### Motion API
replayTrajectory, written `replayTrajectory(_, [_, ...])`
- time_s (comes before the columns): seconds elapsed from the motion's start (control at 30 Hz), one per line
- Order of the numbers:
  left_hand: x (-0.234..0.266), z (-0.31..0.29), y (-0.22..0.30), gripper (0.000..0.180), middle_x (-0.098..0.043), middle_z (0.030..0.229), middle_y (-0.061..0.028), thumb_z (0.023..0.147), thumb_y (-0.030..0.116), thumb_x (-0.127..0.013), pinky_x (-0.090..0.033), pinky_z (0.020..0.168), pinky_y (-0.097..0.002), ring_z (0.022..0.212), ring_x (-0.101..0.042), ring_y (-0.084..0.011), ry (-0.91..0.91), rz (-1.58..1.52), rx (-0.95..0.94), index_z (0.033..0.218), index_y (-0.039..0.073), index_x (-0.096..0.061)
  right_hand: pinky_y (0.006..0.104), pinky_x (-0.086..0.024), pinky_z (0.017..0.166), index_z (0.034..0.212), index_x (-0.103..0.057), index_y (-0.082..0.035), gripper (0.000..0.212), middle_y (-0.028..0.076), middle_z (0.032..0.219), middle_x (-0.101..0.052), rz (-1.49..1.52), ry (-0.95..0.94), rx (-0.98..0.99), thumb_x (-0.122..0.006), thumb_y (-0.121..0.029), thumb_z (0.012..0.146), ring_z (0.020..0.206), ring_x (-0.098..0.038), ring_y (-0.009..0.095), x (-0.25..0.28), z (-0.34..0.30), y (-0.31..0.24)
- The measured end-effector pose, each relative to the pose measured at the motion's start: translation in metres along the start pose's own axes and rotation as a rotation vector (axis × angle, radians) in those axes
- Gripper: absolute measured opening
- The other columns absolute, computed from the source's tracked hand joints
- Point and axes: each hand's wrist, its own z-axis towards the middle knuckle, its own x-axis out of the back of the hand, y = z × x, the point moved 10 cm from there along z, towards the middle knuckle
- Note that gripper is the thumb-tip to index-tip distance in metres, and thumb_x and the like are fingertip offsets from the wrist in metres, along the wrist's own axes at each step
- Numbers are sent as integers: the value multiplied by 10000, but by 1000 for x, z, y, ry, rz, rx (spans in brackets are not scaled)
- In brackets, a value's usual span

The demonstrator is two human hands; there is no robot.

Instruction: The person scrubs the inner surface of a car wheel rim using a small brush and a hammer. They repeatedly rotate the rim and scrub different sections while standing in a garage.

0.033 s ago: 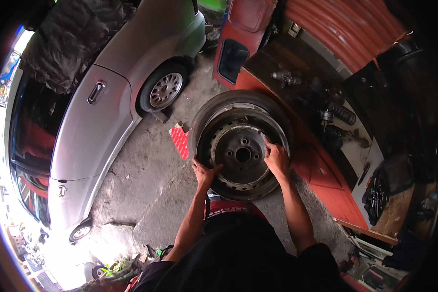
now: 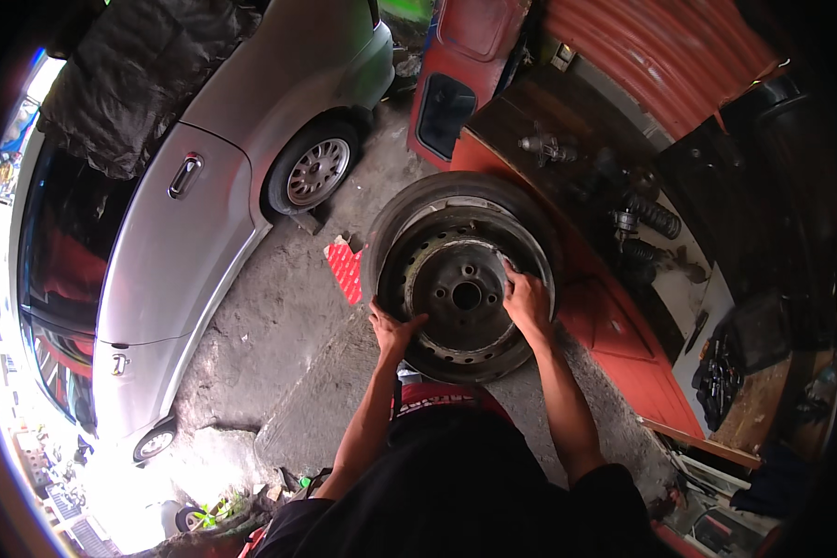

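Note:
A dark, worn steel wheel rim (image 2: 439, 267) lies face up in front of me, with a round centre hole and bolt holes around it. Beneath it and offset to the far side lies a tyre (image 2: 516, 193). At the rim's near left edge, my left hand (image 2: 391, 327) grips the lip, thumb reaching over the inner side. My right hand (image 2: 528, 299) rests on the rim's right inner part. Its index finger points forward and the other fingers are curled in; whether something small sits in them is hidden.
A silver car (image 2: 200, 251) stands to the left. A red patterned piece of card (image 2: 344, 270) lies left of the tyre. On the right are a red panel (image 2: 614, 325), a coil spring (image 2: 656, 216) with other car parts, and a black bundle (image 2: 719, 381). A red car door (image 2: 474, 42) leans beyond.

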Motion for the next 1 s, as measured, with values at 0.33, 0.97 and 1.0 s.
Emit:
replayTrajectory(0.33, [5, 11, 14, 1337, -377, 1428, -281, 525, 422, -966, -373, 1121, -474, 1331, -385, -444, -19, -4, 6, 1516, 1, -173, 484, -556, 746, 1342, -620, -194, 469, 182, 909, -701, 8, -39, 66, -650, -125, 879, 844, -685, 385, -2, 3, -13])
replayTrajectory(0.97, [-2, 19, 20, 1343, -376, 1427, -287, 520, 405, -969, -393, 1112, -479, 1323, -411, -450, -27, -13, -36, 1518, 27, -154, 493, -536, 756, 1274, -667, -144, 380, 203, 915, -700, 112, -12, 11, -650, -149, 895, 883, -678, 389, -25, 25, -49])
replayTrajectory(1.0, [-1, 16, 20, 1341, -377, 1423, -289, 519, 402, -970, -392, 1111, -482, 1323, -411, -452, -39, -13, -24, 1517, 34, -154, 492, -533, 762, 1275, -667, -149, 372, 197, 925, -703, 134, 13, 5, -649, -172, 904, 889, -678, 387, -23, 20, -41])
